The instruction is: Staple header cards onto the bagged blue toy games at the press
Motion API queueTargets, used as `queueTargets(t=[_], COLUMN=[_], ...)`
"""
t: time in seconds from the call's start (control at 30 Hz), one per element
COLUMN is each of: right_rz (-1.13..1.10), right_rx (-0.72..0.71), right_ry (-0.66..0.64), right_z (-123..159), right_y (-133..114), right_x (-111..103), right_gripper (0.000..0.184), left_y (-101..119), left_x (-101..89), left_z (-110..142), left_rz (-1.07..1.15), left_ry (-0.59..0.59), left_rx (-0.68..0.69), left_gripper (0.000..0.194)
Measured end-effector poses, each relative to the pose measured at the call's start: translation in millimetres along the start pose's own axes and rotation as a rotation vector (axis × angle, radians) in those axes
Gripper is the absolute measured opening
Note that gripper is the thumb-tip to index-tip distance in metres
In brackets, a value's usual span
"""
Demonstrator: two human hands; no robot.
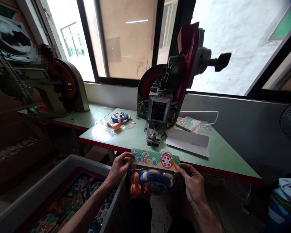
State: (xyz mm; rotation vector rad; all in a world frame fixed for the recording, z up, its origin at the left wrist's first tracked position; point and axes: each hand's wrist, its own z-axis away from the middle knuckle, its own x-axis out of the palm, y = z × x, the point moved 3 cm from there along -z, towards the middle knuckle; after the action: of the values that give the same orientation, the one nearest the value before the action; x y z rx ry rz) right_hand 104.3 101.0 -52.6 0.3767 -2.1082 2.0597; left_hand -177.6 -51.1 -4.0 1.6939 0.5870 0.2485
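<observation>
Both my hands hold a bagged toy (152,182), blue with an orange piece, in a clear bag topped by a green printed header card (155,159). My left hand (119,167) pinches the card's left end and my right hand (192,182) pinches its right end. The package hangs just in front of the near edge of a green table (223,158). A red and grey press machine (163,97) stands on the table right behind the card.
A second bagged toy (119,119) lies on the table left of the press. A stack of header cards (189,123) and a white card (188,142) lie at its right. A grey bin (34,194) of packaged toys sits at lower left. Another press (60,87) stands far left.
</observation>
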Motion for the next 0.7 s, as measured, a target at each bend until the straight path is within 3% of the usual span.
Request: queueTargets(t=[0.17, 0.37, 0.5, 0.7], right_rz=[-0.098, -0.079, -0.074, -0.072], right_rx=[-0.023, -0.039, -0.047, -0.042], right_ry=[0.029, 0.051, 0.058, 0.061], right_z=[-54.8, -104.6, -118.9, -123.9], right_y=[-31.1, -49.6, -52.9, -52.0], right_x=[6.8, 14.0, 16.2, 15.5], right_gripper=[0.045, 0.052, 0.052, 0.050], left_y=[22.6, 23.4, 19.2, 16.9], left_x=[26.9, 55.8, 63.8, 67.1], left_z=[-64.8, -137.6, -157.5, -159.3], left_rz=[0.127, 0.212, 0.242, 0.283], left_ry=[-0.005, 0.009, 0.049, 0.055], left_rx=[0.047, 0.022, -0.002, -0.014], left_gripper=[0.022, 0.025, 0.028, 0.032])
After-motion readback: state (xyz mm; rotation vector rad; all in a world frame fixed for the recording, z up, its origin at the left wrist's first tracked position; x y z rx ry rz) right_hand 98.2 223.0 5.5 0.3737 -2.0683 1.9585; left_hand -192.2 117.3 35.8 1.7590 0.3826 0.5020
